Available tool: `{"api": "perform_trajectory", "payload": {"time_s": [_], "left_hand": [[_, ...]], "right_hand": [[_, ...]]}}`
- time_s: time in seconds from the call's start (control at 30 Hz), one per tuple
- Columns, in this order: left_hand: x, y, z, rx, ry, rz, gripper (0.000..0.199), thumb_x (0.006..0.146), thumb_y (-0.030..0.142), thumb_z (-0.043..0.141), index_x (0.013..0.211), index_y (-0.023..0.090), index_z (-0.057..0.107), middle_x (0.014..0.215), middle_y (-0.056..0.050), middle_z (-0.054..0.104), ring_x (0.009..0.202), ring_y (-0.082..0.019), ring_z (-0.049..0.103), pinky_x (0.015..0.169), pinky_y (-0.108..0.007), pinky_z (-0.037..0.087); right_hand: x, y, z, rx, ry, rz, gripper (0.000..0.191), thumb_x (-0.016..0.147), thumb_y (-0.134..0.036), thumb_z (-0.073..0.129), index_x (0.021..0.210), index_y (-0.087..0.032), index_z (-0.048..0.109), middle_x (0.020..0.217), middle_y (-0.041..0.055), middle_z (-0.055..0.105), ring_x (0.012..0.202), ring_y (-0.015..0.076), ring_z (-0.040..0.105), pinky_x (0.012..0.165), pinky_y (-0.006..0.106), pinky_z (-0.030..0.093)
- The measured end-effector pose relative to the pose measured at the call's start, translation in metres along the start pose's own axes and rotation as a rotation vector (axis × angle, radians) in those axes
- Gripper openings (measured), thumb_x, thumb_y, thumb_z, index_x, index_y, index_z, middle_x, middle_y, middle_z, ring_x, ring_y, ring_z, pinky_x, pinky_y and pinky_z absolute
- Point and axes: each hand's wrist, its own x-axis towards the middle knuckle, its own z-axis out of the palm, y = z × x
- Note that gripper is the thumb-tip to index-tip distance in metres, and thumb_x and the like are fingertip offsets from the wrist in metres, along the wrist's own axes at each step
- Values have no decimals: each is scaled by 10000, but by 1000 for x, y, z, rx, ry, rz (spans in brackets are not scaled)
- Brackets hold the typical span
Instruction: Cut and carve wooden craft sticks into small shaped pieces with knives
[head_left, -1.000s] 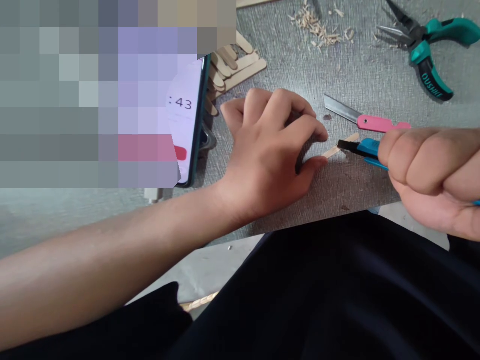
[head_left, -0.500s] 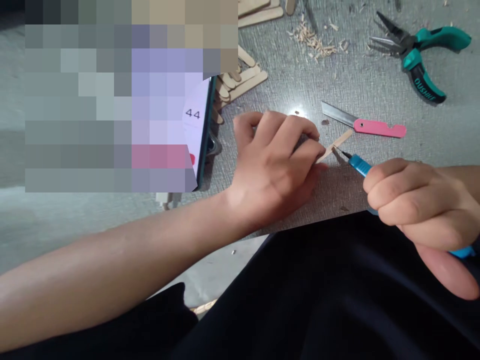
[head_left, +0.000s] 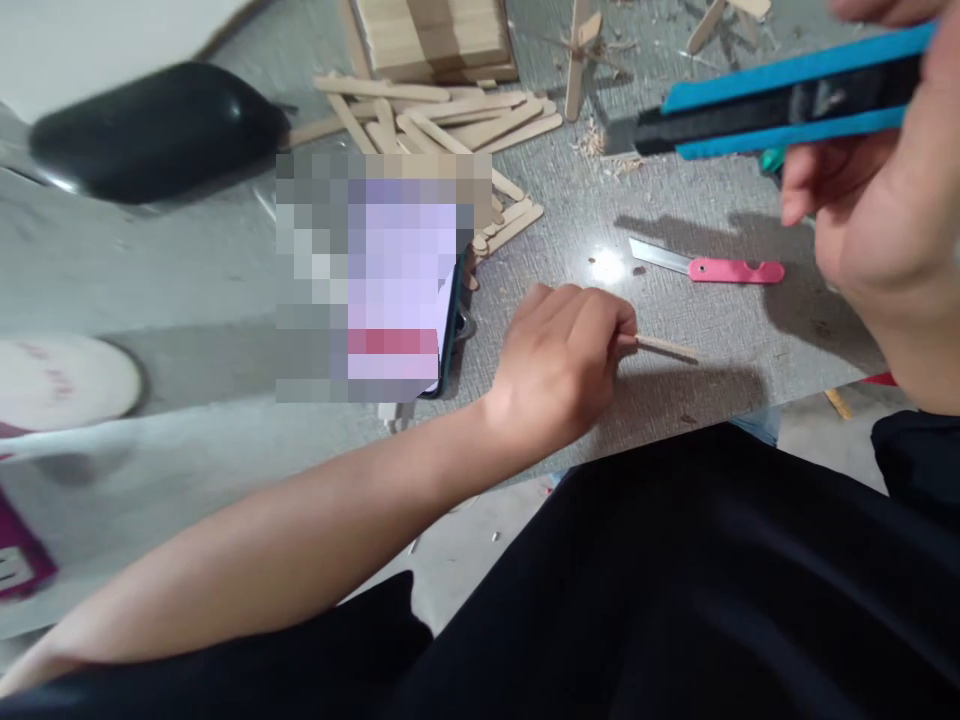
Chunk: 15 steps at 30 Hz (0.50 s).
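My left hand (head_left: 562, 355) is closed on a thin wooden stick (head_left: 667, 348), whose free end points right, low over the table. At the upper right, my right hand (head_left: 877, 190) holds a blue and black utility knife (head_left: 787, 100) raised toward the camera, its blade end pointing left. Between and beyond the hands lies a pink-handled folding knife (head_left: 739, 271) with its blade out. Part of the right hand runs past the frame's edge.
Loose craft sticks (head_left: 450, 115) lie behind a phone (head_left: 450, 330), with a stacked bundle (head_left: 431, 35) beyond. A black case (head_left: 157, 130) sits far left, a white round object (head_left: 67, 382) below it. Wood shavings (head_left: 592, 138) lie near the raised knife.
My right hand has lifted the utility knife up and away from the stick. My left hand has turned the stick so it points slightly down. The view has widened to the left.
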Motion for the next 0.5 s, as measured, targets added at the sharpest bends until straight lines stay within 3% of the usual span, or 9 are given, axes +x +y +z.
{"api": "perform_trajectory", "payload": {"time_s": [0.03,0.07,0.13,0.2,0.3,0.4,0.5], "left_hand": [[0,0,-1,-24,29,34,202,1104,95,617,1013,275,603,859,-10,772,751,-234,668,718,-439,434],[1,0,-1,-47,57,75,205,1092,84,618,1019,275,603,849,-6,763,738,-226,656,710,-425,453],[3,0,-3,-104,92,124,205,1075,70,621,1028,269,614,889,-16,775,776,-216,675,720,-398,508],[4,1,-4,-184,101,70,188,1062,76,641,1023,260,636,934,-23,796,835,-208,722,747,-377,552],[6,1,-4,-308,116,-158,152,1023,103,705,996,250,675,887,0,778,789,-180,728,702,-341,547],[7,-2,-3,-405,176,-366,116,985,141,762,1028,243,727,860,18,765,725,-154,696,647,-310,522],[8,-5,-4,-453,172,-442,116,1024,227,778,1136,236,808,916,-2,817,761,-162,724,680,-311,555]], "right_hand": [[-2,-2,9,80,89,-63,514,1157,-741,500,1371,-336,735,1310,55,790,1169,304,808,832,437,688],[-3,-3,17,230,196,-89,440,1120,-678,606,1293,-308,769,1186,61,820,1035,292,806,713,423,624],[-4,-4,29,422,106,6,253,1052,-506,705,1206,-317,770,979,29,836,885,252,782,617,377,525],[-4,-4,34,569,-17,100,167,996,-376,715,1152,-318,736,876,4,837,783,218,757,565,332,458],[-6,-3,32,743,-172,154,166,997,-270,723,1156,-295,685,945,11,875,791,180,774,594,274,499],[-7,2,29,835,-331,156,340,960,-205,831,1245,-298,673,1076,-16,877,867,153,808,742,274,619],[-4,8,29,789,-446,124,490,881,-160,874,1308,-294,675,1027,-58,817,814,141,785,790,300,644]]}}
